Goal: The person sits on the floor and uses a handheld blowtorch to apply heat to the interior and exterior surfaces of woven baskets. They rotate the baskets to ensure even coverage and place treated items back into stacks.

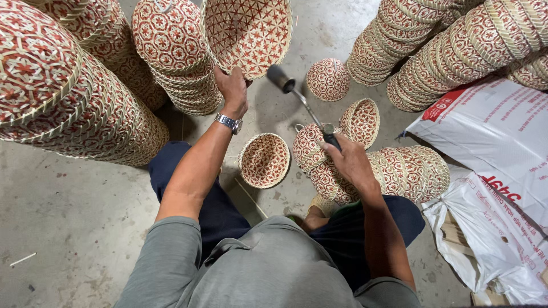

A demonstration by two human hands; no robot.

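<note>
I count five tall basket stacks (74, 97) ringing my hands, two white sacks (502, 137) right of them, three loose baskets (264, 160) between, left hand (233, 85) clamped on one woven basket (248, 31) held up ahead, right hand (349, 159) closed round one torch (302, 100), nozzle just beside that basket.

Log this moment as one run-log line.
left hand: holds woven basket by rim, tilted | right hand: grips torch tool, nozzle toward basket | floor: basket stacks around
</note>
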